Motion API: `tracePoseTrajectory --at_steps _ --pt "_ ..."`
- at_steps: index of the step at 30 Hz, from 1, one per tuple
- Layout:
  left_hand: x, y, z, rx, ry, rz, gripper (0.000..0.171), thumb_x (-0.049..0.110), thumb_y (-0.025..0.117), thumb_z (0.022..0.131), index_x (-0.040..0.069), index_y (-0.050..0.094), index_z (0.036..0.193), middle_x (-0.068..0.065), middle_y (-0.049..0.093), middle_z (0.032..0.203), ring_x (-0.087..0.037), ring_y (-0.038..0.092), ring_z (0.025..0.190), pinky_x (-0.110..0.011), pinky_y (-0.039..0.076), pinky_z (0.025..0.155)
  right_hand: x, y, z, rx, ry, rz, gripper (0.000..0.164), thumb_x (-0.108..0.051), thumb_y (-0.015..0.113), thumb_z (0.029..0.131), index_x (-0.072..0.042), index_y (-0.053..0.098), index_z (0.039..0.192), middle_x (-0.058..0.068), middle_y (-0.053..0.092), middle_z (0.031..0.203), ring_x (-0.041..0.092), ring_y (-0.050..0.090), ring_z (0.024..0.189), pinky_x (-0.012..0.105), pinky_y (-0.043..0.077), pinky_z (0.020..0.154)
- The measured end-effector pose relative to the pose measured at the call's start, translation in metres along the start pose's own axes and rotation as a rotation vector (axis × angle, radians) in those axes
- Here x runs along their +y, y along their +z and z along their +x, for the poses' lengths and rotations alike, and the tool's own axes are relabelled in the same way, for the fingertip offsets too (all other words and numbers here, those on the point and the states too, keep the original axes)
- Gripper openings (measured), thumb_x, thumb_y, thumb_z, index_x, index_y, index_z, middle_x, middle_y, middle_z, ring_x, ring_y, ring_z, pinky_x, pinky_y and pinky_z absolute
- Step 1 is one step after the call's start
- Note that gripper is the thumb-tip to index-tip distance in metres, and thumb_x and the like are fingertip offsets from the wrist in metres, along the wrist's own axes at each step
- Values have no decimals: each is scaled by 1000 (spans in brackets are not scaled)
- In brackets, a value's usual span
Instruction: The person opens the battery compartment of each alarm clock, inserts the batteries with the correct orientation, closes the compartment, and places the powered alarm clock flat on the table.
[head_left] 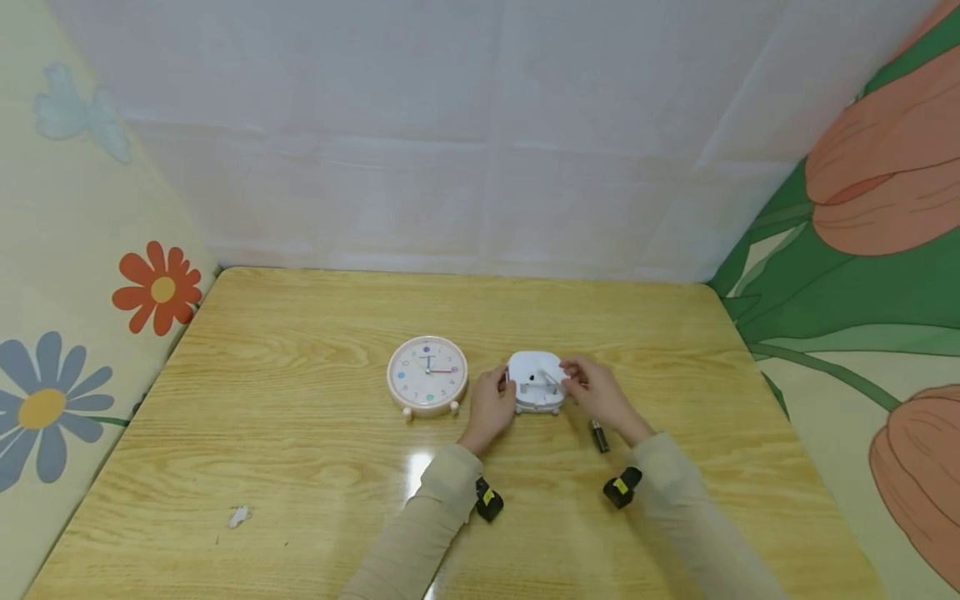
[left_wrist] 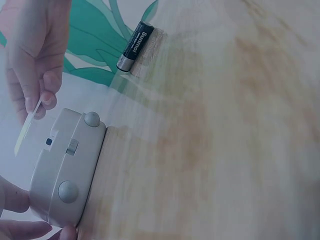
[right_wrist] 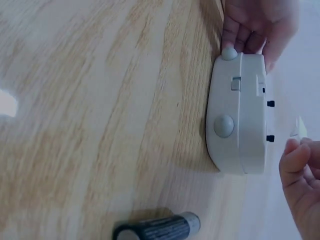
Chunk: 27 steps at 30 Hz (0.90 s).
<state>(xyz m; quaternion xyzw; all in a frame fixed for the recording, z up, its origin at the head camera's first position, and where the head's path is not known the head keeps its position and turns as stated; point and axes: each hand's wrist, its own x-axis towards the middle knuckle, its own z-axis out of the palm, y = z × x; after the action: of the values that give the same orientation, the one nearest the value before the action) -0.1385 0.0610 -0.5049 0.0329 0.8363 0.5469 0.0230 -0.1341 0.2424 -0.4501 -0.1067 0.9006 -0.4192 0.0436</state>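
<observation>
A small white alarm clock (head_left: 536,360) lies on its face, with its back and an uncovered battery compartment upward. My left hand (head_left: 491,410) grips its left side, thumb on top and fingers low along the edge. Two black knobs (right_wrist: 270,104) stick out of the back in the right wrist view. Between thumb and fingertips, my right hand (head_left: 602,398) pinches a thin white battery cover (left_wrist: 26,131), held tilted just above the clock's back. A black and silver battery (left_wrist: 135,47) lies on the table, near my right hand.
To the left of my left hand, a round pink alarm clock (head_left: 427,375) lies face up. A small white scrap (head_left: 239,517) is at the table's front left. The wooden table (head_left: 315,333) meets a white cloth wall at the back and flower-printed walls at both sides.
</observation>
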Motion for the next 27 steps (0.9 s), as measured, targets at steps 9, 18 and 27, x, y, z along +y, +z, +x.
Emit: tracePoseTrajectory --at_steps 9,18,27 --pt "-2 0 1 4 8 1 36 8 50 88 -11 53 119 -20 58 99 -28 53 92 -40 44 82 10 -11 -4 19 155 128 19 5 52 88 11 55 106 20 57 87 35 56 76 36 51 59" --pt "-2 1 1 -4 6 -5 36 8 50 89 -11 52 120 -21 58 101 -27 53 93 -39 44 83 26 -25 -7 63 160 215 20 6 52 87 14 54 105 27 56 87 23 55 68 29 49 56" --pt "-4 1 1 -11 -8 -10 37 9 50 89 -10 52 120 -19 57 99 -26 52 91 -39 44 82 34 -36 -10 104 187 309 23 7 50 88 19 52 107 10 55 80 12 51 63 22 45 55"
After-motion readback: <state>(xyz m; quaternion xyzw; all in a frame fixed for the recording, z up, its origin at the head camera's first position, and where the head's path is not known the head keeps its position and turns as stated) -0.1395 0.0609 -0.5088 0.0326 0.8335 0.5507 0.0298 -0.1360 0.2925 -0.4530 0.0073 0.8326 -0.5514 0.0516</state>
